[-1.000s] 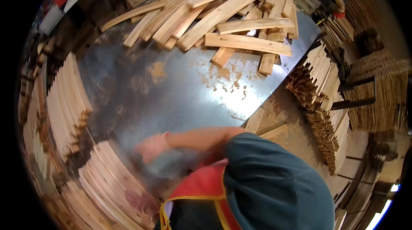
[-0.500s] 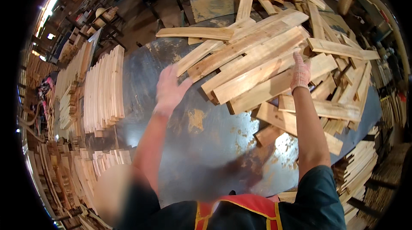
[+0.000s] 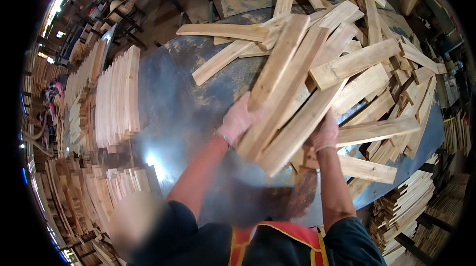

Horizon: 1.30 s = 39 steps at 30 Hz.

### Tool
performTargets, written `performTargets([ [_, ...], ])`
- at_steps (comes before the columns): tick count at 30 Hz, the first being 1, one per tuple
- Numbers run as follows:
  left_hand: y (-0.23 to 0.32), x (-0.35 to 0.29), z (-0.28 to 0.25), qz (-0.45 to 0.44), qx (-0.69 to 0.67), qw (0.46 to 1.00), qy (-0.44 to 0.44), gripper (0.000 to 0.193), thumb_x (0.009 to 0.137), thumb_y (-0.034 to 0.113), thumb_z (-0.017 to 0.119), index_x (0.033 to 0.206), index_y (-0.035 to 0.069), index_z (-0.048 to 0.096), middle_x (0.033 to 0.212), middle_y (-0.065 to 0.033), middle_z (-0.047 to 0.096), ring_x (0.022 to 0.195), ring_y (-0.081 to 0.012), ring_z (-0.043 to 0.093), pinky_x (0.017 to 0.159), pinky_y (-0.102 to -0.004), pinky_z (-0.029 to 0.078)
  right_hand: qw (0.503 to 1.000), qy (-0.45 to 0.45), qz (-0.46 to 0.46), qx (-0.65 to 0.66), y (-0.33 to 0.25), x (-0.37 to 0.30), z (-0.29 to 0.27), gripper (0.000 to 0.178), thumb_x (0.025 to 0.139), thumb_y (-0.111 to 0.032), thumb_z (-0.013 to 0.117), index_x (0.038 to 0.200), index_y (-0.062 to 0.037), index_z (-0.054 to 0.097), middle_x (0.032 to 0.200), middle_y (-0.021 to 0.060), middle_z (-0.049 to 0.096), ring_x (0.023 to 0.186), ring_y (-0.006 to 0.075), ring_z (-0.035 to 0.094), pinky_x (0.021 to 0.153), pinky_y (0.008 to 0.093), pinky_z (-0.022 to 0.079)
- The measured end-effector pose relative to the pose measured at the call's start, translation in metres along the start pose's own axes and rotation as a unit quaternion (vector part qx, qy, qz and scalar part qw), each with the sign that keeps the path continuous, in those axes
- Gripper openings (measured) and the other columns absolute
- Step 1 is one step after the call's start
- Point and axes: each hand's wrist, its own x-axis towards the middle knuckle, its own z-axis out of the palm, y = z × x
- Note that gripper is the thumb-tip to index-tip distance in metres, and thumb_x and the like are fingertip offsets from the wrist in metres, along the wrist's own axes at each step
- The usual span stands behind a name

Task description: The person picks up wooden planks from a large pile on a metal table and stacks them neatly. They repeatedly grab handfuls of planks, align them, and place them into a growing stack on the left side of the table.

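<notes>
Wooden slats (image 3: pixel 287 102) now in both hands.

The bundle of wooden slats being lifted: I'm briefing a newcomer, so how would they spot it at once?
Start at the dark round metal table with a loose heap of slats across its far side. Near its front edge, the left hand and right hand clamp a bundle of slats. Only this bundle is raised and tilted, not lying flat.
</notes>
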Motion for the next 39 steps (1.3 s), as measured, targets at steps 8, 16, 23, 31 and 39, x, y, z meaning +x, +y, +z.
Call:
performTargets([
  [8,-0.137,-0.244,-0.054,-0.211,-0.197,0.94,-0.182,0.079,0.095,0.032,0.074,0.159,-0.004,0.041,0.154,-0.0122,0.056,0.134,-0.0198,0.056,0.113,-0.035,0.045,0.96,-0.191,0.064,-0.194,0.119,-0.194,-0.085,0.062,0.096,-0.022,0.078,0.149,-0.0041,0.049,0.128,0.0125,0.069,0.114,0.0265,0.067,0.096,0.0413,0.058],
  [16,-0.196,-0.428,-0.079,-0.171,-0.256,0.952,0.014,0.071,0.089,0.009,0.074,0.155,0.005,0.049,0.13,-0.0057,0.068,0.115,-0.0143,0.063,0.099,-0.0318,0.052,0.784,-0.213,-0.001,-0.583,0.222,-0.35,-0.092,0.084,0.085,-0.023,0.082,0.153,-0.0042,0.037,0.121,0.0191,0.071,0.109,0.0302,0.071,0.095,0.0414,0.056],
  [23,-0.188,-0.538,-0.13,-0.263,-0.044,0.945,0.192,0.077,0.084,0.021,0.08,0.154,0.009,0.051,0.132,-0.012,0.068,0.114,-0.0304,0.068,0.099,-0.0387,0.056,0.821,-0.245,0.011,-0.516,0.249,-0.357,-0.064,0.077,0.079,-0.009,0.082,0.148,-0.0057,0.049,0.115,0.0148,0.073,0.093,0.0265,0.071,0.082,0.0399,0.06],
  [31,-0.286,-0.608,-0.147,-0.244,0.428,0.795,0.353,0.101,0.079,0.047,0.078,0.162,0.008,0.036,0.167,-0.0145,0.035,0.155,-0.0336,0.031,0.123,-0.0548,0.03,0.77,-0.254,-0.023,-0.585,0.242,-0.353,-0.073,0.106,0.076,-0.002,0.08,0.167,-0.0037,0.025,0.129,0.0176,0.07,0.107,0.0271,0.071,0.094,0.035,0.057],
  [39,-0.251,-0.581,-0.114,-0.128,0.526,0.801,0.256,0.084,0.087,0.047,0.073,0.157,0.012,0.044,0.157,-0.015,0.044,0.149,-0.0317,0.037,0.123,-0.0548,0.029,0.793,-0.297,0.0,-0.531,0.234,-0.313,-0.072,0.101,0.078,0.006,0.075,0.166,-0.0047,0.028,0.134,0.0145,0.066,0.11,0.0273,0.068,0.095,0.0372,0.056],
])
